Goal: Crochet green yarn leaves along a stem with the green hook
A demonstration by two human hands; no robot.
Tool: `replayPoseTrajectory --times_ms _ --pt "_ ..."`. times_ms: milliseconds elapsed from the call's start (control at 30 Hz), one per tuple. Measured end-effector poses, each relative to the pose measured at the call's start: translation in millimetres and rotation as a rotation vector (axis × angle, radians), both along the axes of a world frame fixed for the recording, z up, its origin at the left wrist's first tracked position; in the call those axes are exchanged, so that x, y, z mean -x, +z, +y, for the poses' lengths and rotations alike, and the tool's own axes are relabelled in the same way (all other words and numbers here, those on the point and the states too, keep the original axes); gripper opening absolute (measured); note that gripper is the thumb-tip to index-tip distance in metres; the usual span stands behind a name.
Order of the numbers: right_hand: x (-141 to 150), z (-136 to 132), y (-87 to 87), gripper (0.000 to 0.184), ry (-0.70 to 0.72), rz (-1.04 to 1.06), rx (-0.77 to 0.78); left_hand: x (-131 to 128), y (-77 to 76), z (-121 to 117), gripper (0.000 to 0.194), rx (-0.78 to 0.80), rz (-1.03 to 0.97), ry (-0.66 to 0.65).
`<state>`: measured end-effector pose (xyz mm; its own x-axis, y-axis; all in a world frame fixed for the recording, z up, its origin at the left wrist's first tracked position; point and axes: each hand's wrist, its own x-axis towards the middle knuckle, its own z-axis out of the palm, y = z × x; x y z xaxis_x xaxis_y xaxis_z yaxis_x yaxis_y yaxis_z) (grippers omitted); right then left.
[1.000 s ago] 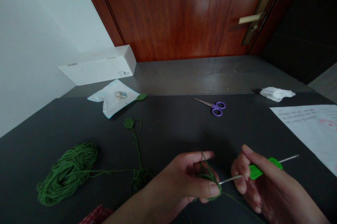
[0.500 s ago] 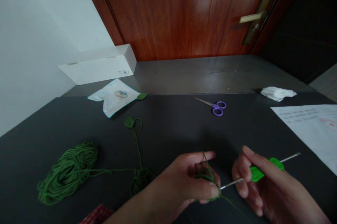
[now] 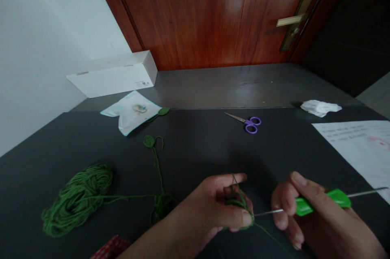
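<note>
My left hand [image 3: 219,210] pinches a small green crochet piece [image 3: 248,223] between thumb and fingers. A strand of green yarn [image 3: 240,192] runs up over its raised index finger. My right hand [image 3: 307,210] grips the green handle of a crochet hook [image 3: 338,201], whose metal shaft shows at both ends. The left tip of the hook meets the piece at my left thumb; whether it is inside a stitch is hidden. A thin yarn tail hangs from the piece to the lower right.
A green yarn skein [image 3: 79,198] lies at the left, its strand leading to a small tangle [image 3: 161,206]. Beyond are a crocheted leaf [image 3: 149,141], a plastic packet [image 3: 137,113], purple scissors [image 3: 251,124], a white box [image 3: 115,76], crumpled tissue [image 3: 319,107] and a printed sheet [image 3: 356,141].
My right hand has shifted slightly right and turned the hook, so its far end now points farther right and the handle shows more. My left hand stays nearly still, holding the piece.
</note>
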<state>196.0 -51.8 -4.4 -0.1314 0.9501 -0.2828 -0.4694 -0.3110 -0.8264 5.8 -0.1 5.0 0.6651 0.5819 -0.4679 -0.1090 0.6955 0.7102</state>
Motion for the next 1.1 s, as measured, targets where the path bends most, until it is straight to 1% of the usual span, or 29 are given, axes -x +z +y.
replayPoseTrajectory --times_ms 67,133,233,300,467,567,733,900,1100 --pt "0.4 -0.2 0.8 0.044 -0.013 -0.014 0.001 0.4 -2.0 -0.2 0.073 -0.008 -0.006 -0.006" --pt "-1.4 -0.3 -1.2 0.044 0.015 -0.016 -0.029 0.6 -3.6 -0.1 0.074 0.005 -0.018 -0.019" --pt "-5.8 -0.4 -6.8 0.045 0.080 -0.010 -0.090 0.6 -4.8 0.7 0.071 0.065 -0.067 -0.034" --pt "-7.5 -0.5 -9.3 0.046 0.095 -0.006 -0.101 0.6 -4.9 1.3 0.068 0.108 -0.099 -0.033" --pt "-5.2 1.4 -7.4 0.046 0.079 0.025 -0.018 0.6 -4.6 2.3 0.059 0.173 -0.132 -0.061" --pt "-2.7 3.8 -4.6 0.045 0.052 0.029 0.033 0.1 -4.3 1.8 0.056 0.189 -0.129 -0.052" --pt "-3.4 4.6 -5.3 0.046 0.076 0.018 0.000 -1.2 -5.1 0.4 0.055 0.195 -0.113 -0.034" --pt "-3.5 3.4 -6.8 0.045 0.092 -0.002 -0.041 -2.1 -6.0 1.5 0.050 0.238 -0.128 -0.079" --pt "-0.3 4.0 -1.8 0.046 0.096 -0.009 0.073 -3.2 -3.5 1.1 0.049 0.243 -0.125 -0.095"
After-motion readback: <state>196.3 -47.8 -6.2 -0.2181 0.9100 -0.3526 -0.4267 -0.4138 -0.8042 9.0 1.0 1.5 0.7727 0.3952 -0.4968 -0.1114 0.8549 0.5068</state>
